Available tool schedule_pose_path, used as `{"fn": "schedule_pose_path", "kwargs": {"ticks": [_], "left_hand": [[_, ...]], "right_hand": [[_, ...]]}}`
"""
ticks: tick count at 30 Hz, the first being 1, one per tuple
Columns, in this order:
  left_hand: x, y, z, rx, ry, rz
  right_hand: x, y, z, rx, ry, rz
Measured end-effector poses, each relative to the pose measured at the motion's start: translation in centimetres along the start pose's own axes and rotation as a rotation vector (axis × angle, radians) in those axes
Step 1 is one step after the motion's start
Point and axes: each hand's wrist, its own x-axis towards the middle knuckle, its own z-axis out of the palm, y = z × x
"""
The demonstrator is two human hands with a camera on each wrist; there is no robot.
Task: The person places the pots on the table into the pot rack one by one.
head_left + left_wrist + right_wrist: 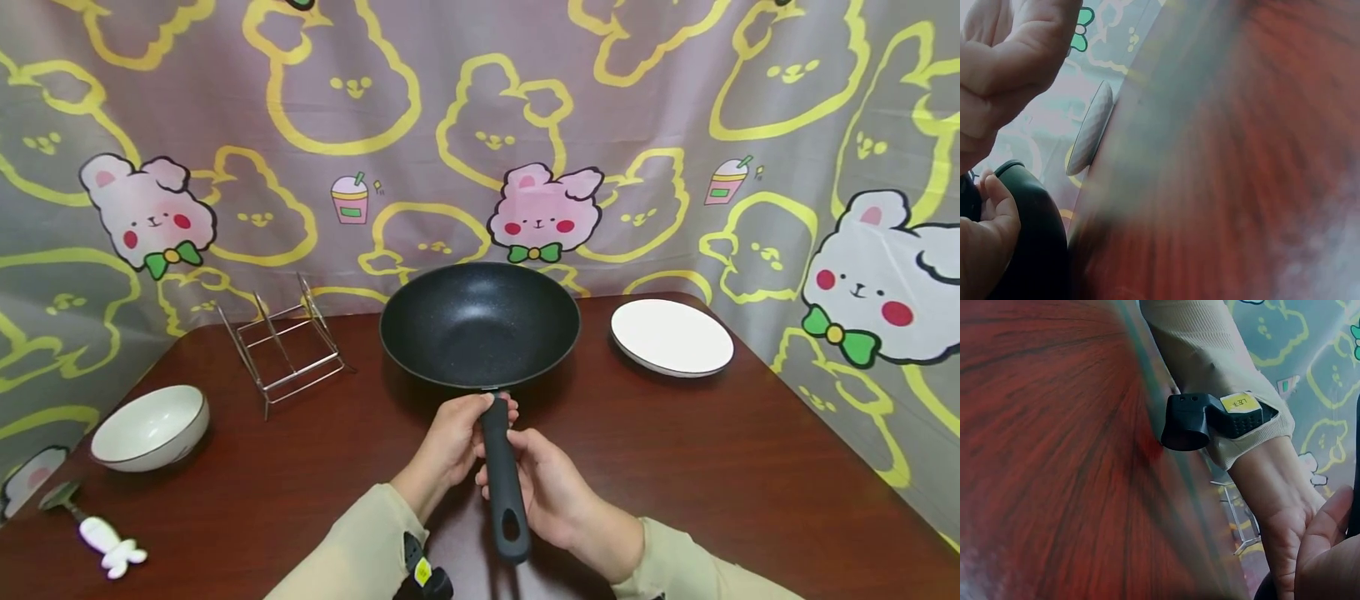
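Observation:
A black wok (480, 325) faces me in the middle of the head view, its long dark handle (504, 483) pointing toward me. My left hand (453, 433) grips the handle close to the wok, the thumb lying on top and fingertips showing on the far side. Just behind it, my right hand (555, 492) holds the same handle from the right, with its fingers curled underneath. The handle's end, with its hanging hole, sticks out past both hands. In the left wrist view, the wok's dark side (1029, 237) shows beside the fingers.
On the brown table (750, 483), a white plate (671, 337) lies at the back right. A wire rack (288, 350) stands left of the wok. Nearer on the left are a white bowl (150, 429) and a white-handled utensil (105, 537). A patterned curtain (420, 100) hangs behind.

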Motion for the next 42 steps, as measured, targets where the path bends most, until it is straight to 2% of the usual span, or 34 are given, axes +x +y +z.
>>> {"fn": "schedule_pose_path", "kwargs": {"ticks": [4, 16, 22, 27, 38, 42], "left_hand": [[-0.1, -0.1, 0.1, 0.003, 0.007, 0.018], [-0.4, -0.4, 0.0, -0.009, -0.006, 0.045], [-0.5, -0.4, -0.2, -0.017, -0.033, 0.057], [-0.6, -0.2, -0.2, -0.007, -0.049, 0.076], [-1.0, 0.4, 0.0, -0.019, -0.013, 0.132], [-1.0, 0.9, 0.2, -0.009, -0.017, 0.169]], "right_hand": [[0.0, 0.1, 0.0, -0.009, 0.023, -0.002], [-0.2, 0.2, 0.1, 0.008, 0.019, 0.011], [-0.4, 0.2, 0.4, 0.021, 0.016, 0.025], [-0.7, 0.1, 0.5, 0.018, 0.002, 0.022], [-0.8, 0.1, 0.9, 0.025, -0.023, 0.039], [-0.9, 0.2, 0.9, 0.044, -0.069, 0.039]]}}
